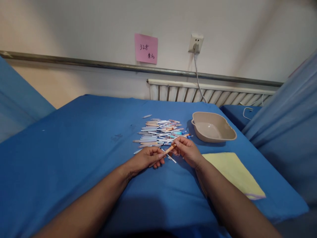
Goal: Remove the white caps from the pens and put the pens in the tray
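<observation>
An orange pen barrel [170, 148] is held at a slant between my two hands. My left hand [151, 156] pinches its lower left end between thumb and fingers. At the upper right end, the fingers of my right hand [185, 150] are closed on the same pen. A thin white stick [172, 159], like a pen refill, lies just under the pen. Right behind my hands spreads a pile of pens and pen parts [151, 135], with grey, orange and white pieces and some blue ones. My hands hide part of the pile's near edge.
A beige plastic basin [210, 138] stands right of the pile. Nearer me on the right lies a folded yellow cloth [232, 172]. Blue cloth [74, 148] covers the table. Behind it are a radiator [180, 94] and a socket [196, 43] with a plugged cord.
</observation>
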Tool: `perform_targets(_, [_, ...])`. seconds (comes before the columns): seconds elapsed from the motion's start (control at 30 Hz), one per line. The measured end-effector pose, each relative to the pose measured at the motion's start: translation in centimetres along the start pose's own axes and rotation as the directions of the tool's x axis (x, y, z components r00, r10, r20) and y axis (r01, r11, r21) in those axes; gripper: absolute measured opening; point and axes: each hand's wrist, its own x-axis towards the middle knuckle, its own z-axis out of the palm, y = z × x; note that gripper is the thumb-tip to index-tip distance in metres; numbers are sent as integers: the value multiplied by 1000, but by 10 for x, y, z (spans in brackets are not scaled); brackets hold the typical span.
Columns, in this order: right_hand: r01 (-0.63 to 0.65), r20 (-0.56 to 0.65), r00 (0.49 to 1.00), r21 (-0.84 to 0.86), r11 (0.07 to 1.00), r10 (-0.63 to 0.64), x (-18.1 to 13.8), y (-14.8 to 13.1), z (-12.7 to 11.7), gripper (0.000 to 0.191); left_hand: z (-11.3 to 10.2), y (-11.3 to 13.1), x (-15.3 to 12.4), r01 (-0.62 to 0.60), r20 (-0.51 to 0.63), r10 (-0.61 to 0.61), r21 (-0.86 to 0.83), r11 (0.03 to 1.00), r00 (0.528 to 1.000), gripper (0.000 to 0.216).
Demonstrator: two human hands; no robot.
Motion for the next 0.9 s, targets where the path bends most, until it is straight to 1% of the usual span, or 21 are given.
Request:
perform_targets(0.27, [34, 4, 999, 12, 999, -34, 0, -1, -3, 26, -1, -2, 2, 1, 2, -1, -17, 1000, 1000, 30])
perform_targets(0.43, [10, 15, 1000, 9, 1000, -10, -1, -1, -1, 26, -1, -2, 2, 6, 6, -6, -26, 1000, 1000, 29])
perform_targets(0.57, [1, 16, 1000, 10, 1000, -1, 0, 0, -1, 26, -1, -1, 1, -1, 10, 1, -22, 1000, 1000, 33])
perform_targets(0.77, [64, -15, 998, -36, 997, -64, 2, 2, -6, 25, -2, -2, 2, 16, 15, -14, -80, 997, 1000, 37])
perform_targets(0.9, [108, -30, 993, -116, 987, -112, 3, 1, -4, 27, -2, -3, 2, 27, 9, -26, -102, 994, 1000, 36])
